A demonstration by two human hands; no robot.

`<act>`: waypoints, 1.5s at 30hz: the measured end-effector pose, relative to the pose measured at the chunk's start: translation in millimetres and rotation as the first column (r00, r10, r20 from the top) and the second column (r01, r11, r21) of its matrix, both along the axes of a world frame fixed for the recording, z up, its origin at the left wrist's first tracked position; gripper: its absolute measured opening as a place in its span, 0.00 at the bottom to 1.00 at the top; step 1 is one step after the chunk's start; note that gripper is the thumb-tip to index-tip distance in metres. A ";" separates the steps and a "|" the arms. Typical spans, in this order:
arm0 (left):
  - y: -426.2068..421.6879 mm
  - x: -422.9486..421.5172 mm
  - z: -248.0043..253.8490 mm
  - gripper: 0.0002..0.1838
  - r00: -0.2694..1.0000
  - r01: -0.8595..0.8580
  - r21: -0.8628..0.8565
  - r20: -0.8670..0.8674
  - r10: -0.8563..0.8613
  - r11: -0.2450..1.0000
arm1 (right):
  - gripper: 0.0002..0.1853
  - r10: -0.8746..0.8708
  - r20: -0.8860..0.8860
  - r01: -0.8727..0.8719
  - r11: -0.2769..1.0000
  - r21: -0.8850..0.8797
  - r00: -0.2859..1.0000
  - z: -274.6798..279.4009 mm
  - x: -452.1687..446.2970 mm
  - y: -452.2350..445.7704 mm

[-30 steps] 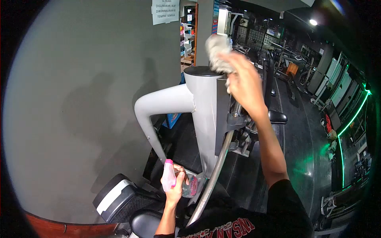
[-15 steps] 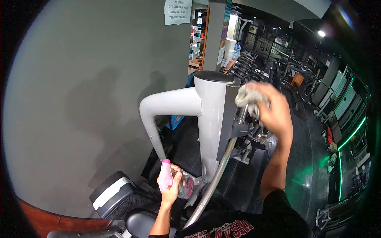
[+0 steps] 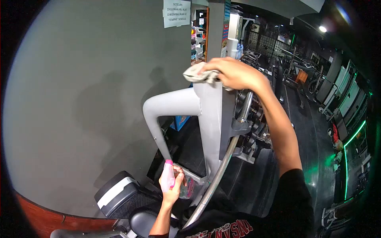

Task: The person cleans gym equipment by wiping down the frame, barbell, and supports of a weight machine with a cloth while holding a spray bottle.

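My right hand [image 3: 234, 73] presses a pale, crumpled cloth [image 3: 200, 73] onto the top end of a thick light-grey post [image 3: 210, 119], which belongs to a gym machine. The cloth and fingers cover the post's black cap. Lower down, my left hand [image 3: 172, 184] grips a spray bottle [image 3: 186, 187] with a pink and white spray head; its clear body shows behind the fingers. Just right of the post, a bare metal bar [image 3: 222, 166] curves down toward me, seated in a dark hook [image 3: 241, 127].
A black padded seat [image 3: 123, 194] with a white stripe sits at lower left against the grey wall [image 3: 79, 79]. Racked dumbbells [image 3: 250, 59] line the back. A paper sign [image 3: 177, 13] hangs on the wall. Dark rubber floor [image 3: 254, 182] extends to the right.
My right hand has moved left with the cloth, from above the metal bar onto the post's top. My left hand keeps its hold on the spray bottle. The view has shifted slightly.
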State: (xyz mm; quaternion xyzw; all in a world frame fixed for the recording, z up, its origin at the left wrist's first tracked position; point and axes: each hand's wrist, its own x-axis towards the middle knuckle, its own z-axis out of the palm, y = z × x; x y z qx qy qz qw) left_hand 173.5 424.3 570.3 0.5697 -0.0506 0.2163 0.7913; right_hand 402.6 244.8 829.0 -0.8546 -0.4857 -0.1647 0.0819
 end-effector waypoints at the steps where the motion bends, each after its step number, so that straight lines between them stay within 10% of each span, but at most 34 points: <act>1: -0.3 -0.1 1.5 0.07 1.000 -0.006 0.002 -0.009 0.006 1.000 | 0.24 0.002 0.001 -0.002 1.000 -0.003 1.000 -2.3 -8.4 -14.3; 6: -1.0 1.0 0.3 0.07 1.000 0.005 -0.008 0.016 -0.005 1.000 | 0.29 -0.053 0.041 0.023 0.841 0.540 0.998 -51.1 -52.7 -45.5; 13: -3.8 1.3 0.6 0.07 0.999 0.023 -0.007 0.035 -0.023 1.000 | 0.30 -0.222 -0.034 0.157 0.562 0.812 0.974 -117.6 -68.1 -35.5; 20: -4.4 3.8 -6.7 0.06 0.997 0.069 -0.069 0.046 -0.066 0.995 | 0.28 -0.363 -0.044 0.288 0.654 0.699 0.931 -157.6 -91.1 -56.9; 26: -2.5 -0.4 -6.9 0.07 0.994 0.099 -0.064 0.042 -0.096 0.993 | 0.30 -0.439 0.096 0.182 0.550 0.815 0.893 -75.2 -71.6 -56.2; 32: -10.6 -1.3 -6.1 0.08 0.995 0.101 -0.081 0.002 -0.101 0.992 | 0.15 -0.506 0.209 0.493 0.863 0.111 0.837 -22.5 -28.3 -43.0; 36: -13.6 2.1 -7.7 0.08 0.993 0.122 -0.055 0.011 -0.121 0.991 | 0.07 -0.487 0.589 0.516 0.846 0.134 0.645 -31.4 -62.9 -27.9; 43: -19.3 5.0 -1.2 0.07 0.993 0.119 -0.014 0.022 -0.119 0.993 | 0.14 -0.330 0.316 0.327 0.943 0.064 0.889 -6.5 -120.3 -45.8; 45: -18.9 5.8 -2.9 0.07 0.993 0.118 0.000 0.018 -0.118 0.993 | 0.20 -0.410 0.252 0.270 0.853 0.447 0.877 -7.4 -107.1 -51.4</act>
